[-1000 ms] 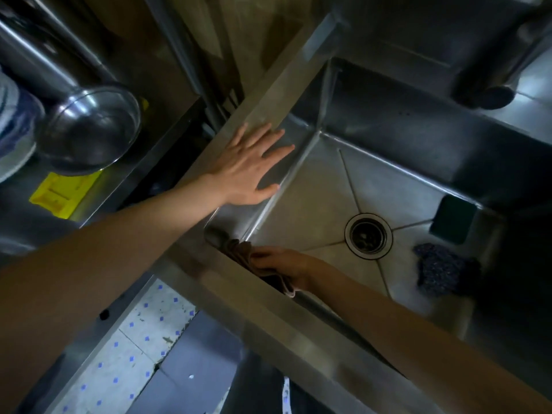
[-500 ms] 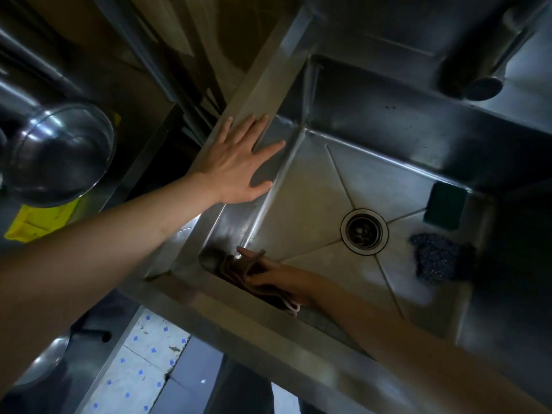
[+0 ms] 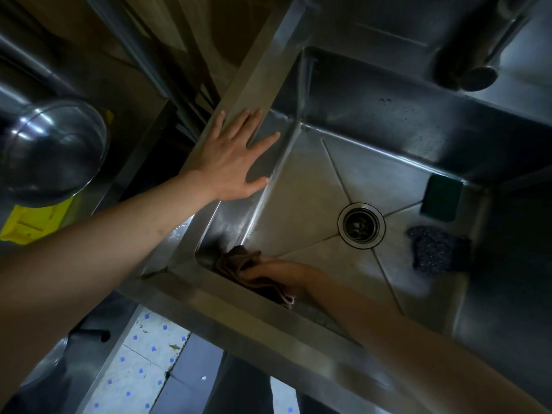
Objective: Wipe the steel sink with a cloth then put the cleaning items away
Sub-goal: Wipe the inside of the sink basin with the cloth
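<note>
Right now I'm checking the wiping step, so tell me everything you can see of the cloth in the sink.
The cloth is a brownish, soft-looking rag, bunched into folds with a paler edge showing at its lower end. It lies in the near left corner of the sink, against the front wall. The right hand grips it, fingers curled over it. Part of it is hidden behind the sink's front rim.

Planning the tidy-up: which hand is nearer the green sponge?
Right. The right hand wipes inside the sink, across the drain from the green sponge; the left hand rests on the far rim.
</note>
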The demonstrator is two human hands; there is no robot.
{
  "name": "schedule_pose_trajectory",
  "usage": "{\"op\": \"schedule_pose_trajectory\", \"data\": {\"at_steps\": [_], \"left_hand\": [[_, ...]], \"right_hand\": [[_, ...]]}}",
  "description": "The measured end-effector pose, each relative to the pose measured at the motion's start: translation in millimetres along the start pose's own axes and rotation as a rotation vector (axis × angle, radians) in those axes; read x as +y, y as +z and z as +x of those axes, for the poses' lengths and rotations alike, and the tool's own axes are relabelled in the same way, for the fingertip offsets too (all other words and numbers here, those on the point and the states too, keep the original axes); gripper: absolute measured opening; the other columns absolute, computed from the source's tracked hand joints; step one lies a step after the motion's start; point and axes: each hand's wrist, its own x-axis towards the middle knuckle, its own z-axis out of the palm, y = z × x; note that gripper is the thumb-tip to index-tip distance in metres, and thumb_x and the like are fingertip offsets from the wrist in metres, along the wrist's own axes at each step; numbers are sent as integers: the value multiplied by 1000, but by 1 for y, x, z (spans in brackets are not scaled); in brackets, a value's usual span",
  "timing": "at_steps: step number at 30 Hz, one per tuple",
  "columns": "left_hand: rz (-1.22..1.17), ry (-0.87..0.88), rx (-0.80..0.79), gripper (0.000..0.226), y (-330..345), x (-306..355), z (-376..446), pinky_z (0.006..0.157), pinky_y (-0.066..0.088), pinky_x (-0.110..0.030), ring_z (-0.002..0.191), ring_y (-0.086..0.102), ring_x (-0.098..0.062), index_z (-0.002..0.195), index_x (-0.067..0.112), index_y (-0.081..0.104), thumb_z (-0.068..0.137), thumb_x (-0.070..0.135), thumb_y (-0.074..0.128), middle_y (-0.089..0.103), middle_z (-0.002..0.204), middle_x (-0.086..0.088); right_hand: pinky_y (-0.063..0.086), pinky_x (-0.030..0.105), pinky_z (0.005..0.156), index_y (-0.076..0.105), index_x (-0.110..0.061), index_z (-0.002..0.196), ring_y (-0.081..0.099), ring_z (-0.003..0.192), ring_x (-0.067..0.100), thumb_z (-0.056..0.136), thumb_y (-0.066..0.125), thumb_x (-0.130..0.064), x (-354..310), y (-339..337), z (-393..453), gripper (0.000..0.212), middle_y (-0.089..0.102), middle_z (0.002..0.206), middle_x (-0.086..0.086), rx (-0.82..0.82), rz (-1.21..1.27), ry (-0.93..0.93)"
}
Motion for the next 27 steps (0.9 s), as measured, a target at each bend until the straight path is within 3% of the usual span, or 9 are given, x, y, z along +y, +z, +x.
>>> {"op": "schedule_pose_trajectory", "data": {"at_steps": [5, 8, 11, 13, 15, 17, 20, 22, 27], "left_hand": [[-33, -16, 39, 85, 1, -1, -4, 115, 3, -54, 147, 3, -28, 151, 27, 0, 84, 67, 34, 0, 159, -11], [-56, -11, 69, 83, 3, -2, -9, 114, 5, -54, 147, 5, -27, 151, 25, 6, 85, 65, 37, 6, 159, -10], [-64, -20, 81, 82, 4, -1, -10, 114, 6, -55, 146, 7, -27, 151, 24, 10, 85, 63, 40, 9, 159, -10], [-63, -25, 77, 81, 4, -1, -10, 114, 6, -55, 146, 7, -27, 151, 24, 10, 86, 63, 39, 9, 159, -10], [-55, -29, 76, 81, 4, 0, -10, 114, 6, -55, 147, 7, -26, 151, 24, 10, 85, 63, 38, 9, 159, -9], [-50, -31, 79, 81, 5, 0, -10, 114, 6, -55, 147, 7, -26, 151, 24, 10, 85, 63, 38, 9, 159, -9], [-60, -34, 91, 81, 5, 0, -10, 114, 6, -55, 147, 8, -26, 151, 24, 11, 86, 62, 39, 10, 159, -9], [-60, -34, 100, 81, 6, 0, -9, 113, 7, -55, 146, 9, -27, 151, 23, 12, 85, 62, 40, 11, 158, -9], [-65, -40, 91, 81, 6, -2, -8, 112, 9, -58, 146, 11, -28, 150, 23, 13, 85, 61, 41, 13, 158, -10]], "right_hand": [[46, 13, 83, 38, -11, 140, 56, 91, 7, 100, 42, -13, -3, 5, -4, 40, 60, 115, 3, -24, 37, -1], [38, 26, 102, 36, -13, 143, 50, 114, 15, 102, 38, -27, -4, 6, -4, 43, 49, 139, 10, 22, -43, 11], [32, 31, 109, 34, -25, 145, 42, 130, 21, 96, 38, -46, -7, 8, -2, 53, 41, 147, 3, 65, -245, 23], [40, 25, 102, 40, -20, 141, 48, 122, 20, 96, 41, -32, -7, 8, 0, 47, 50, 135, 4, 69, -207, 13], [43, 13, 83, 52, -17, 122, 53, 100, 12, 97, 45, -15, -8, 10, -2, 26, 56, 109, 0, 42, -89, 3], [42, 17, 88, 54, -20, 108, 52, 95, 11, 95, 51, -16, -8, 10, -3, 14, 56, 98, -2, 3, -13, -9], [37, 29, 104, 51, -10, 126, 50, 109, 17, 98, 48, -14, -7, 10, -7, 29, 55, 114, 6, -8, -10, -68], [36, 29, 105, 48, -4, 132, 50, 111, 17, 98, 48, -14, -8, 8, -10, 36, 54, 118, 7, -24, -51, -82], [42, 27, 100, 41, -7, 139, 55, 106, 15, 99, 45, -20, -8, -1, -24, 43, 54, 131, 12, -81, -95, -62]]}}
